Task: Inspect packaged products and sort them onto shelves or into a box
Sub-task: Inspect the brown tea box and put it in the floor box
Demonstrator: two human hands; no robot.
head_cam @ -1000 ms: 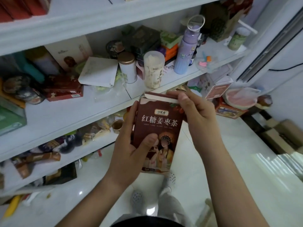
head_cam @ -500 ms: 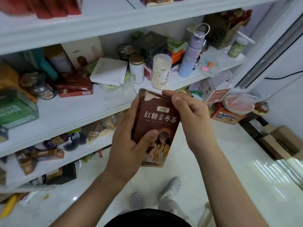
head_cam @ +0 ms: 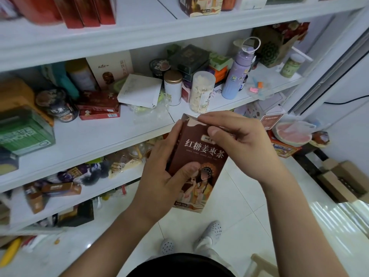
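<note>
Gripping a brown tea box [head_cam: 199, 154] with the left hand [head_cam: 159, 176]: fingers curled round its left edge, thumb pressed on the printed front. Pinching the top right corner of it with the right hand [head_cam: 245, 144]: thumb on the front, fingers bent over the top edge beside a pale flap. Held in the air, printed front toward the camera, top leaning slightly left, just near of the white shelf [head_cam: 89, 136] edge and above the tiled floor [head_cam: 249, 196]. On that shelf, beyond the package: a clear jar [head_cam: 202, 92], a white tin [head_cam: 173, 88] with a gold lid just left of it, a lilac bottle [head_cam: 235, 76] to the right. Farther left, flat red boxes [head_cam: 99, 108] and a green carton [head_cam: 26, 132]. At the right, on the floor, cardboard boxes [head_cam: 343, 182]. Nearer, below the hands, pale shoes [head_cam: 211, 230].
</note>
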